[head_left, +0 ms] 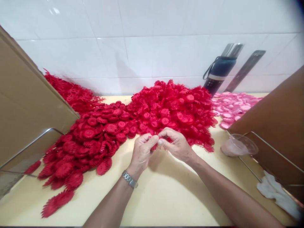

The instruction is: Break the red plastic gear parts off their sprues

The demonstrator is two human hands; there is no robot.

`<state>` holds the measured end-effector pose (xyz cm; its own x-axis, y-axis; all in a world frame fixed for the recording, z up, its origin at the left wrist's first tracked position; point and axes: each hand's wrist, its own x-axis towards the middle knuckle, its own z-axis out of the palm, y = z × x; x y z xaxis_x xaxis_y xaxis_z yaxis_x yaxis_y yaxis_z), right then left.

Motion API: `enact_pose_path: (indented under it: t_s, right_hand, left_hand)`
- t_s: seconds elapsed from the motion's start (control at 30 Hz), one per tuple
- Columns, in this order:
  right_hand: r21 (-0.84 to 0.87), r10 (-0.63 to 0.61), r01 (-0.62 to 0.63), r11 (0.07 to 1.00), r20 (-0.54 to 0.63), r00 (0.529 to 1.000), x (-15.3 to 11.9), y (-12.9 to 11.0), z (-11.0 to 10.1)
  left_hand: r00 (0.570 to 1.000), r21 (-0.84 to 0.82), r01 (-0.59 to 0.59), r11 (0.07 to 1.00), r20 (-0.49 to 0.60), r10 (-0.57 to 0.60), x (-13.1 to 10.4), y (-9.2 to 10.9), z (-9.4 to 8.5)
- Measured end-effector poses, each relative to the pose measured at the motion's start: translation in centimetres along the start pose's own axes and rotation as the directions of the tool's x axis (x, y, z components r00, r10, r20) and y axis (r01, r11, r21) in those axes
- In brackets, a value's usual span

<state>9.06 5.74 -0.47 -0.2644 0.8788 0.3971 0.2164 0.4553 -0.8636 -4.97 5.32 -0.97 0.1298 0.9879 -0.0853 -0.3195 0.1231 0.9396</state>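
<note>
In front of me, my left hand (142, 152) pinches a small red scalloped flower piece (154, 147) between thumb and fingers; most of it is hidden. My right hand (176, 145) meets it from the other side, thumb and forefinger pressed together at the piece's edge. Both hands hover over the front of a big heap of loose red petal pieces (173, 109). To the left spreads a pile of round, notched red flower layers (89, 134), many of them stacked. A metal watch (129, 179) circles my left wrist.
Cardboard boxes stand at the left (30, 82) and right (273, 110). Behind the heap, a dark blue flask (222, 70) and a metal ruler (245, 70) lean near the tiled wall. Pink petals (234, 106), a clear plastic cup (237, 146) and a white tissue (276, 193) lie rightward.
</note>
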Motion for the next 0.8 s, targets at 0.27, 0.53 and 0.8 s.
enact_pose_path:
  t_s: [0.27, 0.53, 0.8]
  right_hand:
    - [0.043, 0.102, -0.098, 0.994, -0.106, 0.989, 0.1, 0.7, -0.4]
    - [0.217, 0.211, -0.171, 0.961, -0.181, 0.961, 0.7, 0.8, -1.3]
    - [0.071, 0.172, -0.161, 0.984, -0.187, 0.967, 1.0, 0.2, -1.5]
  left_hand:
    - [0.987, 0.037, 0.084, 0.996, 0.131, -0.088, -0.1, 1.0, -0.8]
    - [0.987, 0.027, 0.063, 0.998, 0.144, -0.067, 0.5, 1.9, -1.5]
    - [0.995, 0.063, 0.044, 0.997, 0.088, -0.049, 1.6, 2.2, -0.1]
